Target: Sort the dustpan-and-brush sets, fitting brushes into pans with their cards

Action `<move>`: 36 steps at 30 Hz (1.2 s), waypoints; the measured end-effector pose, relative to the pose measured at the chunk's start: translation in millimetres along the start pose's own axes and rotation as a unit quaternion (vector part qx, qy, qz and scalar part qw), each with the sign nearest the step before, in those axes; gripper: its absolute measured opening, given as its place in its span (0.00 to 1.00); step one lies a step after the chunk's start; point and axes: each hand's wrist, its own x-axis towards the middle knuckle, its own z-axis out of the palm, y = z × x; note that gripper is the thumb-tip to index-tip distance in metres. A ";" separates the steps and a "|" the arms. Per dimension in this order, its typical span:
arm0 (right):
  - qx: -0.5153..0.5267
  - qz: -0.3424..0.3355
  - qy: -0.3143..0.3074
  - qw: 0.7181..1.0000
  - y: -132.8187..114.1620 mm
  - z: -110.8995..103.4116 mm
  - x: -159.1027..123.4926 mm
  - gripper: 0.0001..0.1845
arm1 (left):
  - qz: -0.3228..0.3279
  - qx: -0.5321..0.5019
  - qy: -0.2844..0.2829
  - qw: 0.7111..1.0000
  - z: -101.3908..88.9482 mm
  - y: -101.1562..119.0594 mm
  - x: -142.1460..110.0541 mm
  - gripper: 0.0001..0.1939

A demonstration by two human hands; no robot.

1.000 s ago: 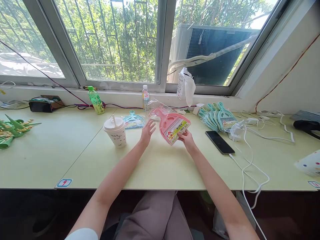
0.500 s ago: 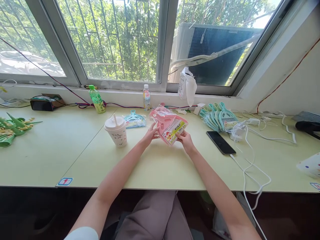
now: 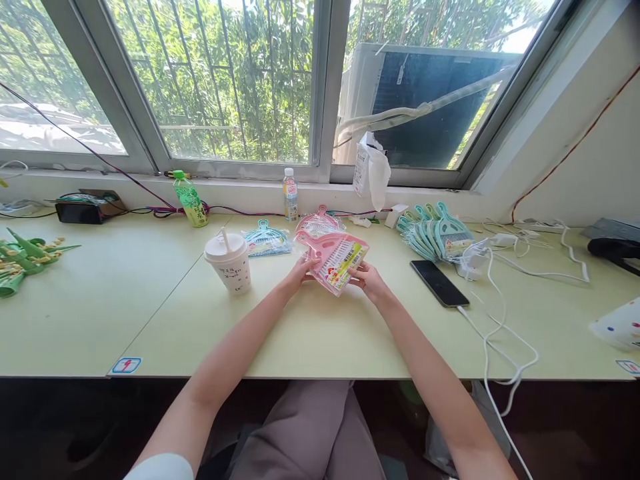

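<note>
Both of my hands hold a pink mini brush-and-dustpan set (image 3: 334, 259) in a clear plastic bag, a little above the pale green desk (image 3: 320, 333). My left hand (image 3: 299, 274) grips its left edge with fingers closed on it. My right hand (image 3: 369, 280) pinches its lower right corner, beside the yellow label. Another pink set (image 3: 317, 220) lies on the desk just behind the held one. A teal set in a bag (image 3: 267, 241) lies to the left of it.
A white lidded paper cup (image 3: 229, 262) stands left of my hands. A pile of teal sets (image 3: 434, 232), a black phone (image 3: 438, 283) and white cables (image 3: 500, 333) lie to the right. Two bottles (image 3: 190, 199) stand by the windowsill. Green items (image 3: 23, 260) lie far left.
My left hand, open and apart from the pink set a second ago, has closed on its left edge. The set has been lowered and tilted flatter toward the desk.
</note>
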 end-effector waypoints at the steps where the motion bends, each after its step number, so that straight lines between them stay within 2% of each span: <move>1: 0.001 0.009 -0.004 1.000 -0.4 0.6 -0.5 0.20 | 0.001 -0.023 0.006 1.000 1.7 -1.1 0.1 0.27; 4: 0.000 0.032 0.005 0.999 0.3 -1.5 -0.1 0.18 | 0.002 -0.077 -0.001 0.997 5.8 -2.5 -0.1 0.27; 9: -0.032 0.030 0.059 0.997 5.4 -9.2 5.4 0.13 | -0.009 -0.088 0.007 0.996 8.4 -1.6 -1.3 0.29; 15: 0.030 -0.016 0.011 0.999 5.9 -1.7 5.4 0.18 | 0.017 -0.091 0.003 0.996 4.6 1.4 -1.9 0.30; 19: 0.051 0.004 -0.019 0.999 5.2 4.3 1.3 0.23 | 0.014 -0.078 0.014 0.997 2.5 4.1 -1.0 0.32; 23: 0.059 0.007 -0.007 0.998 9.2 6.9 1.9 0.24 | -0.004 -0.055 -0.025 0.998 3.0 6.0 -1.2 0.32; 27: 0.057 -0.038 0.013 0.998 15.8 7.6 6.7 0.23 | -0.020 -0.062 -0.080 0.995 10.8 6.4 -6.7 0.29; 31: 0.076 -0.085 0.063 0.992 20.3 7.3 9.2 0.23 | -0.056 -0.082 -0.129 0.987 25.9 4.6 -15.8 0.28; 33: 0.082 -0.091 0.069 0.990 20.4 7.8 8.6 0.22 | -0.054 -0.082 -0.126 0.987 32.6 3.2 -18.7 0.29; 36: 0.086 -0.082 0.056 0.991 18.9 10.1 6.3 0.22 | -0.023 -0.068 -0.080 0.994 36.5 0.4 -19.1 0.32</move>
